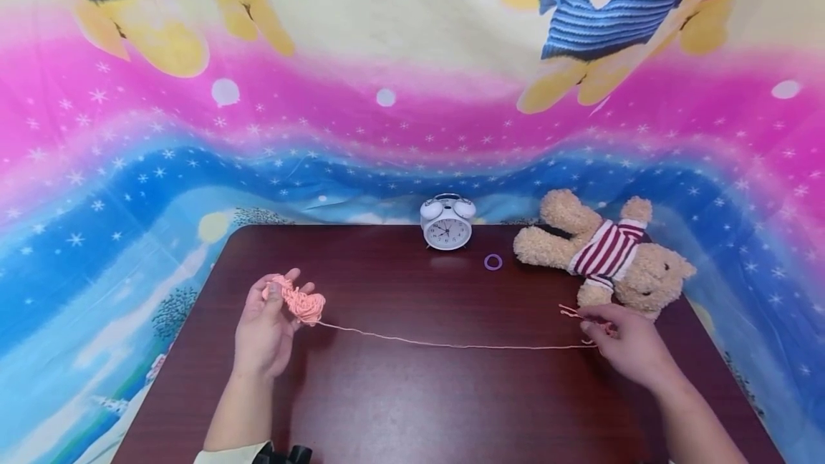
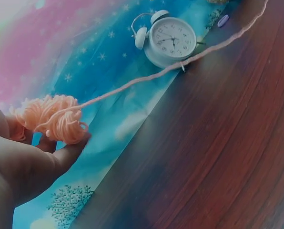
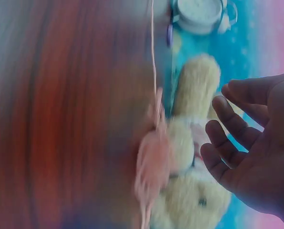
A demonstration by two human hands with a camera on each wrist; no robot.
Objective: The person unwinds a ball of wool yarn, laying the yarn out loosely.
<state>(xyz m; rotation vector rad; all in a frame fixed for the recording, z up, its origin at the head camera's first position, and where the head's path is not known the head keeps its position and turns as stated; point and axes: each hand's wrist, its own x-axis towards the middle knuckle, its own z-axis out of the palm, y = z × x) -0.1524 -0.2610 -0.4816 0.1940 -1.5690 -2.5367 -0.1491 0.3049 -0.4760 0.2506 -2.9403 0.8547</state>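
My left hand (image 1: 264,328) holds a loose bundle of peach yarn (image 1: 304,305) between thumb and fingers, raised over the left part of the table. In the left wrist view, the bundle (image 2: 56,119) lies looped against the fingers. One long yarn strand (image 1: 419,342) stretches rightward to a second, smaller yarn bundle (image 3: 154,160), blurred in the right wrist view. There, my right hand (image 3: 256,143) is beside that bundle, its fingers loosely bent and nothing between them. In the head view, the right hand (image 1: 628,346) covers most of this bundle, leaving yarn ends (image 1: 567,311) showing.
A white twin-bell alarm clock (image 1: 447,224) stands at the back of the dark wooden table (image 1: 399,407). Near it lies a purple ring (image 1: 493,262). A teddy bear (image 1: 606,253) in a striped shirt lies at the back right. A patterned cloth (image 1: 387,127) hangs behind.
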